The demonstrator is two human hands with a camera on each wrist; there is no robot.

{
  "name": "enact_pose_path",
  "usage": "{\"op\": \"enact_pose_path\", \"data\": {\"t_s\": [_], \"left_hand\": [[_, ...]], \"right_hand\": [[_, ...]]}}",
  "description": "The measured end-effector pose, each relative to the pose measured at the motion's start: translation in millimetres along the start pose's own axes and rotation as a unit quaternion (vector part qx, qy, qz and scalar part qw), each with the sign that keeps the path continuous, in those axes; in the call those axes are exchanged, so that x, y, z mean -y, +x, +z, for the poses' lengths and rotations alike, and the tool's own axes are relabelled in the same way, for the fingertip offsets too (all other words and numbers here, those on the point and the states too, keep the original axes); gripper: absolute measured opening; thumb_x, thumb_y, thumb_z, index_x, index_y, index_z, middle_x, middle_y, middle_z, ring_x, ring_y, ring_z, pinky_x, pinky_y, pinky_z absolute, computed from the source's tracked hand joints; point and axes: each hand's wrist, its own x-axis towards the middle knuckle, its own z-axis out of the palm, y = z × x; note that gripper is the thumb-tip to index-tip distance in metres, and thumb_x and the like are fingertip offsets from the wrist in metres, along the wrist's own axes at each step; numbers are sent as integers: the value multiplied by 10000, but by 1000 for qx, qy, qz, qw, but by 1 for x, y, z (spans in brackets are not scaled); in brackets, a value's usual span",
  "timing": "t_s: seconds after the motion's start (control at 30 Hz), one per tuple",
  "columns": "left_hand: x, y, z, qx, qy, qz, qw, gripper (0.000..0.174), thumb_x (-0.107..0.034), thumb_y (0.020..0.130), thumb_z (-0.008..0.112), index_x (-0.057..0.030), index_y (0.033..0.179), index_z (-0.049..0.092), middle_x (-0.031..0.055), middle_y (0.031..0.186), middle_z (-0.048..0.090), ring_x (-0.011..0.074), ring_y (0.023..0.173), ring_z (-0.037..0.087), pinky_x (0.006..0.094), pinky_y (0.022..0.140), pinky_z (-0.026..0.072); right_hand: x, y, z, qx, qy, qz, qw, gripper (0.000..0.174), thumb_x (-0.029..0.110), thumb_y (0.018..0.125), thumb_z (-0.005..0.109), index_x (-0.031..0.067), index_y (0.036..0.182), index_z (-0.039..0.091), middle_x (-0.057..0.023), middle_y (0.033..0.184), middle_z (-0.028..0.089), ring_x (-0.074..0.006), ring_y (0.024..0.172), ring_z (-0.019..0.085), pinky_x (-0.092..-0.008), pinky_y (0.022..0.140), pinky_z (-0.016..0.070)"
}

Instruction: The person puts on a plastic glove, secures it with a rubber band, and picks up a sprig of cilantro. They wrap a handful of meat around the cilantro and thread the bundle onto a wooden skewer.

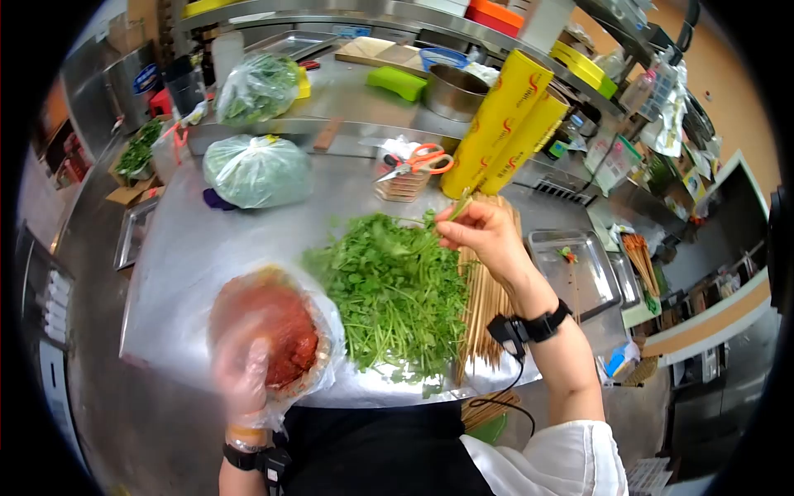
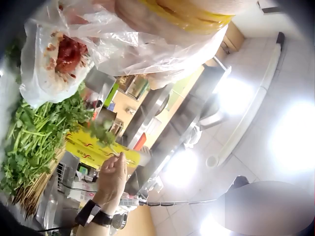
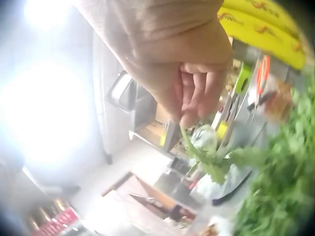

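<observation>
My right hand (image 1: 484, 236) pinches a coriander sprig (image 3: 199, 157) by its stem between thumb and fingertips. It holds the sprig above the far right corner of a big heap of green coriander (image 1: 397, 298). At the lower left, my left hand (image 1: 244, 364), in a clear plastic glove, is blurred over a bowl lined with a plastic bag (image 1: 331, 335). Red, sauce-coated meat (image 1: 289, 343) fills the bowl. The left fingers are smeared by motion, and I cannot tell whether they hold any meat. Wooden skewers (image 1: 484, 306) lie along the heap's right side.
Orange-handled scissors (image 1: 418, 164) rest on a plastic tub (image 1: 401, 188) behind the coriander. Two tall yellow boxes (image 1: 504, 124) stand right of it. A bag of greens (image 1: 258, 171) sits at the back left. On the right lies a metal tray (image 1: 579, 273).
</observation>
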Motion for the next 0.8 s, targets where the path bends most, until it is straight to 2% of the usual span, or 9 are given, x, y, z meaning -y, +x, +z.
{"op": "enact_pose_path", "data": {"t_s": [0.17,0.23,0.3,0.33,0.47,0.53,0.6,0.7,0.8], "left_hand": [[-29,14,11,53,55,37,996,254,-135,833,685,25,1030,674,133,1068,666,225,1007,621,336,905,468],[-46,20,19,96,81,97,987,277,-179,844,696,0,1053,667,101,904,663,204,815,630,318,777,489],[-47,23,27,153,103,62,981,309,-162,811,728,0,1066,663,83,829,643,179,718,612,310,673,487],[-40,18,36,159,18,-4,987,336,-143,784,748,-3,1077,663,90,782,625,165,682,599,301,630,474],[-32,14,41,200,159,63,965,261,-117,839,706,13,1060,656,64,798,644,113,680,588,252,641,482],[-23,5,44,162,-79,-93,979,242,-108,862,685,25,1061,649,52,829,654,105,702,590,243,649,488],[-26,4,43,133,-236,-231,935,239,-102,883,664,38,1074,637,46,878,662,108,725,602,239,660,499],[-22,1,43,103,-301,-247,916,242,-102,878,668,35,1075,638,52,862,665,110,726,619,237,671,509],[-15,1,37,84,-253,-270,925,250,-114,867,687,36,1062,640,68,899,668,120,756,633,244,687,519]], "right_hand": [[0,-22,59,68,59,-20,996,120,51,850,694,-14,941,649,-63,876,682,-111,760,653,-235,690,540],[5,-29,84,99,62,-23,993,99,43,843,697,-6,914,649,-53,860,685,-102,751,654,-230,688,534],[8,-38,102,107,73,-34,991,95,46,843,699,-1,910,651,-45,846,684,-96,740,652,-227,679,528],[11,-41,108,115,63,-39,991,92,48,842,700,5,907,652,-36,828,683,-89,733,648,-222,672,521],[2,-50,130,136,135,-43,981,87,45,849,694,3,913,653,-25,849,671,-85,755,636,-223,690,514],[-7,-56,134,75,153,-51,984,87,40,844,698,6,910,653,-25,878,669,-82,774,628,-223,702,509],[-22,-61,139,35,158,-53,985,80,24,837,699,11,902,655,-28,911,665,-78,805,615,-226,723,505],[-41,-70,152,19,171,-96,980,110,-30,829,685,19,917,644,-65,947,655,-119,877,610,-252,778,502],[-48,-72,157,46,141,-130,980,115,21,829,695,21,935,652,-32,949,641,-95,820,604,-224,720,493]]}}
